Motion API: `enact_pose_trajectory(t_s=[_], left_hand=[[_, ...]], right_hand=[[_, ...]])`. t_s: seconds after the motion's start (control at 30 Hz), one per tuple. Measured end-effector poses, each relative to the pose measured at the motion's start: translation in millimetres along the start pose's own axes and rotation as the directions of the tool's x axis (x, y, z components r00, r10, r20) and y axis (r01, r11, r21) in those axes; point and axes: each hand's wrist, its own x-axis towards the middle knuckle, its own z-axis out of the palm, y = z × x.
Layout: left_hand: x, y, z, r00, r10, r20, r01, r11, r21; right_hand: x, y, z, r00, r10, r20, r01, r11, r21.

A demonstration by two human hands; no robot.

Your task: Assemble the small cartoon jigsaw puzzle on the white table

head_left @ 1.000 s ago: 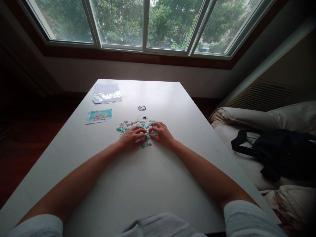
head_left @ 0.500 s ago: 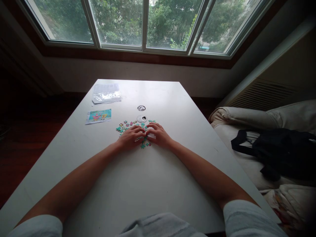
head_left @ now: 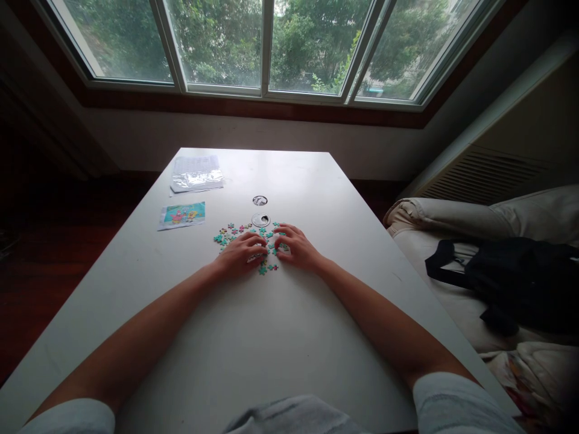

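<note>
Small jigsaw puzzle pieces (head_left: 222, 237), mostly teal with some pink and yellow ones, lie in a loose cluster on the white table. My left hand (head_left: 244, 252) rests over the left part of the cluster, its fingers bent and apart from the thumb, covering some pieces. Opposite it, my right hand (head_left: 295, 246) touches the right edge of the cluster with curved, spread fingers. A narrow gap with loose pieces separates the two hands. No piece held in either hand can be made out. A few pieces (head_left: 263, 269) lie nearest to me.
On the white table (head_left: 271, 337), a colourful cartoon picture sheet (head_left: 183, 214) lies at the left. Behind it is a clear plastic bag with papers (head_left: 197, 173). Two round table holes (head_left: 260, 201) lie beyond the pieces. A dark bag (head_left: 520, 280) rests on the sofa at the right.
My right hand has moved slightly right, away from my left hand, uncovering pieces between them. My left hand stays nearly in place. The whole view has shifted a little.
</note>
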Motion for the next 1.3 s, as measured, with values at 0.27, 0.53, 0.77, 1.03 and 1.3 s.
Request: enact_pose_trajectory(t_s=[0.27, 0.53, 0.77, 1.03, 1.3], left_hand=[[1, 0, 2.5, 1.000, -0.020, 0.010, 0.020, 1.000, 0.004], [-2, -5, 6.6, 0.990, -0.140, -0.010, 0.140, 0.987, 0.074], [-2, -4, 4.2, 0.992, -0.128, 0.017, 0.127, 0.990, 0.069], [-3, -7, 6.0, 0.983, -0.180, 0.033, 0.176, 0.979, 0.100], [-2, -5, 3.8, 0.972, -0.230, 0.046, 0.223, 0.968, 0.117]], right_hand=[[2, 4, 1, 0.998, 0.056, -0.043, -0.058, 0.997, -0.051], [5, 3, 5, 0.997, 0.048, 0.057, -0.047, 0.999, -0.028], [3, 20, 1, 0.977, 0.164, -0.136, -0.171, 0.984, -0.042], [1, 17, -1, 0.997, 0.053, -0.063, -0.056, 0.997, -0.043], [0, 19, -4, 0.977, 0.139, -0.164, -0.154, 0.985, -0.083]])
